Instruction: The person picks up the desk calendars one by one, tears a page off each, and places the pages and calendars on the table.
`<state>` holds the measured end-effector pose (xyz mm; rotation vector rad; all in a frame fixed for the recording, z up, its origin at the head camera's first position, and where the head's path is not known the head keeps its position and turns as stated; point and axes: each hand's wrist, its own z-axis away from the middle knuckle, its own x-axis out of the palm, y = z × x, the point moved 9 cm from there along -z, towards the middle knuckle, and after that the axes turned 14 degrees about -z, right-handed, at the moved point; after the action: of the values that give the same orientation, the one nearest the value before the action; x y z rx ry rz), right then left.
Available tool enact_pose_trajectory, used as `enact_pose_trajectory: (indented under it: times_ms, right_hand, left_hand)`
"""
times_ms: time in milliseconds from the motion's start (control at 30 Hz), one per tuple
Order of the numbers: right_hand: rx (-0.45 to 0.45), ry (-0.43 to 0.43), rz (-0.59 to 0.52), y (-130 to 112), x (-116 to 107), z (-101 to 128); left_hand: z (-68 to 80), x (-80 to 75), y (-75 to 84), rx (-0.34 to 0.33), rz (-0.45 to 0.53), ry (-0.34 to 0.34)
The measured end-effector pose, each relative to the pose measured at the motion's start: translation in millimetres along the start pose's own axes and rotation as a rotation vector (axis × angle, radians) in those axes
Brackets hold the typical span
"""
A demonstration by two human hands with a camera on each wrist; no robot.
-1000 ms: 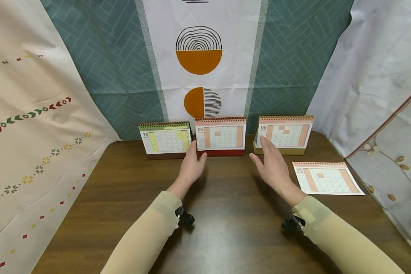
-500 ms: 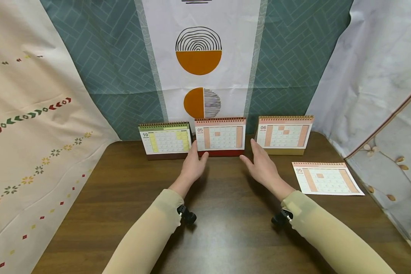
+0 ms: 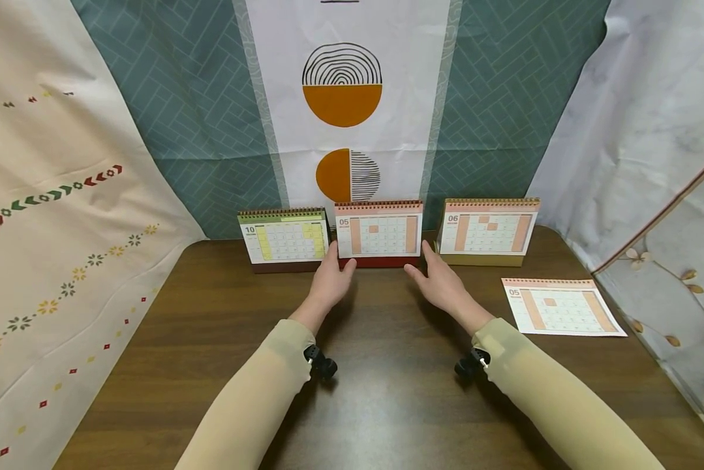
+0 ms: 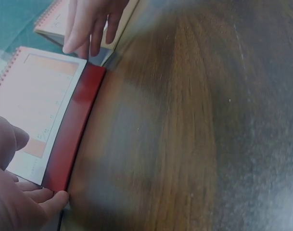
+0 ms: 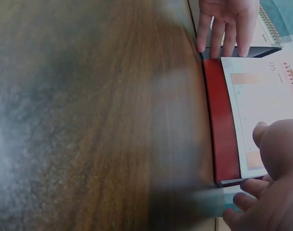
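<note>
Moved in, right hand (image 3: pixel 440 282) and left hand (image 3: pixel 330 282) flank the red-based calendar (image 3: pixel 378 234), fingers straight, gripping nothing.

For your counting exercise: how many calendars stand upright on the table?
3, in a row at the back: the green "10" calendar on the left, the red "05" calendar in the middle between both hands, the "06" calendar on the right. None seems hidden.

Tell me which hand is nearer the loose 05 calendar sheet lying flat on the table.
Right. The right hand is at the middle standing calendar's right end, nearer the loose sheet; the left hand is at that calendar's left end.
</note>
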<state>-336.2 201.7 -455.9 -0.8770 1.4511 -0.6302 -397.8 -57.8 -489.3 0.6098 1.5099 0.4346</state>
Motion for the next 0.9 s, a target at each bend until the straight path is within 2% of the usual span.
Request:
enact_pose_trajectory:
  times_ms: [133,167,267,533,733,800,900]
  right_hand:
    - [0.013,-0.011,-0.014,1,2,-2]
    - [0.022,-0.021,-0.02,-4,1,1]
    - [0.033,-0.026,-0.023,-7,1,3]
    - [0.038,-0.029,-0.039,-6,0,6]
    - [0.02,-0.022,-0.074,-5,-2,11]
    - [0.015,-0.022,-0.072,-5,-2,14]
    - [0.01,-0.024,-0.071,-6,-2,18]
  left_hand:
    - [-1.9,1.4,-3.1,0.01,0.032,-0.007]
    - [-7.9,6.7,-8.1,0.009,0.044,-0.005]
    - [-11.0,9.2,-11.6,0.025,0.054,-0.001]
    - [-10.3,8.5,-15.0,0.033,0.015,0.015]
    - [-1.7,1.4,-10.8,0.031,0.004,0.023]
    - [5.0,-3.9,-5.6,0.044,0.005,0.031]
    - [25.3,-19.5,11.5,0.038,0.019,0.032]
